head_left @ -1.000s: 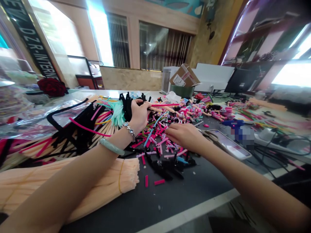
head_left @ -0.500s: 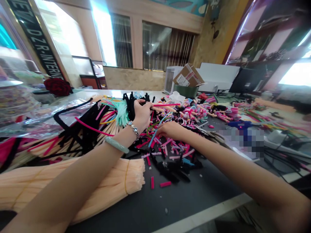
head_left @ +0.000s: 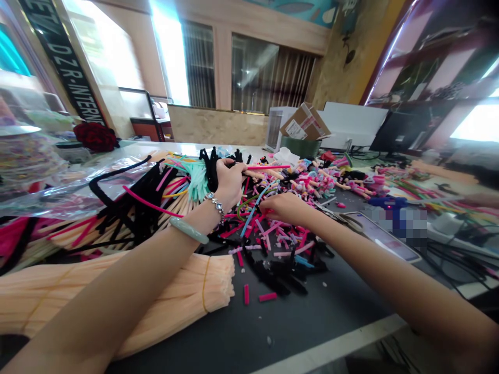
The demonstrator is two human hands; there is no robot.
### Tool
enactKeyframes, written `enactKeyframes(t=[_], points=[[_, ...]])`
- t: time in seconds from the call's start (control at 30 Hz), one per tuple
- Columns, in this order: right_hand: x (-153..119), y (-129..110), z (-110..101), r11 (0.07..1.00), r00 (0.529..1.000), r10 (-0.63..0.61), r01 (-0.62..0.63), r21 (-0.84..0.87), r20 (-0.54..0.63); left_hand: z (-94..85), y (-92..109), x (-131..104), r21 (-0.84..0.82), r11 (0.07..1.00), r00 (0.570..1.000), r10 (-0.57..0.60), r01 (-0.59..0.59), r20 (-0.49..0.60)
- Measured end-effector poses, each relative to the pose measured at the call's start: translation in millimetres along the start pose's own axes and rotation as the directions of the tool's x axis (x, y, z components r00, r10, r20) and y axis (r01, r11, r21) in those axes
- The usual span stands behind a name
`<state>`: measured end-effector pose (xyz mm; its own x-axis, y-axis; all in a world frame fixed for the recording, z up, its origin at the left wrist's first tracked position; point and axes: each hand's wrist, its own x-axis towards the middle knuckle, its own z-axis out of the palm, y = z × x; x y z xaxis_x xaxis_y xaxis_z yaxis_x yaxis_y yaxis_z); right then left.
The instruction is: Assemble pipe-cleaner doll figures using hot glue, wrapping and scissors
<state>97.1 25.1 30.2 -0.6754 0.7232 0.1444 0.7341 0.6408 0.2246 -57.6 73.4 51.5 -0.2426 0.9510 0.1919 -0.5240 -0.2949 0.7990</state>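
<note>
My left hand (head_left: 231,181) is closed in a pinch above the far part of the pile. A straight pink pipe cleaner (head_left: 271,167) sticks out to the right from its fingers, with peach pieces just beneath it. Lower and to the right, my right hand (head_left: 286,208) has its fingers curled together over the cut scraps (head_left: 268,228). A reddish bit shows by its fingertips, but whether they grip it is unclear. A bent blue pipe cleaner (head_left: 253,214) lies just left of those fingers. Mint green pipe cleaners (head_left: 198,179) stand behind my left wrist.
A banded peach bundle (head_left: 187,291) lies under my left forearm. Black pipe cleaners (head_left: 144,208) are heaped at left. Small pipe-cleaner dolls (head_left: 315,176) crowd the back right. Near my right forearm are scissors (head_left: 339,217), a phone (head_left: 385,236) and a blue glue gun (head_left: 390,203).
My right hand has shifted a little right over the scraps, its fingers more drawn together. My left hand stays in place with the pink pipe cleaner. The view has moved slightly.
</note>
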Motion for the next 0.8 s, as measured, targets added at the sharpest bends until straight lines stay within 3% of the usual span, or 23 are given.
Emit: enactKeyframes(t=[0.27,0.43,0.53,0.63,0.73,0.8], points=[[-23.8,-1.7,-16.4,0.997,0.997,0.080,-0.080,-0.020,-0.012,0.9,0.3,-1.1,-0.003,1.000,1.000,0.004,-0.004,0.006],[-40.3,8.0,-14.8,0.948,0.981,0.174,-0.144,0.285,-0.082,0.0,-1.8,1.1,-0.005,1.000,1.000,0.011,-0.011,0.010],[-52.5,9.0,-15.8,0.820,0.946,0.297,-0.185,0.542,-0.127,-0.3,-4.2,1.1,-0.007,1.000,1.000,0.013,-0.013,0.024],[-63.8,5.1,-18.7,0.607,0.906,0.413,-0.200,0.769,-0.090,0.6,-6.8,-1.1,0.004,1.000,1.000,-0.010,0.010,0.020],[-72.0,-0.8,-21.0,0.385,0.862,0.506,-0.181,0.905,-0.043,2.6,-8.5,-5.9,0.009,1.000,0.998,-0.029,0.029,0.050],[-75.9,-4.4,-21.6,0.290,0.835,0.549,-0.153,0.945,-0.033,4.2,-9.2,-10.2,0.017,0.999,0.996,-0.037,0.035,0.075]])
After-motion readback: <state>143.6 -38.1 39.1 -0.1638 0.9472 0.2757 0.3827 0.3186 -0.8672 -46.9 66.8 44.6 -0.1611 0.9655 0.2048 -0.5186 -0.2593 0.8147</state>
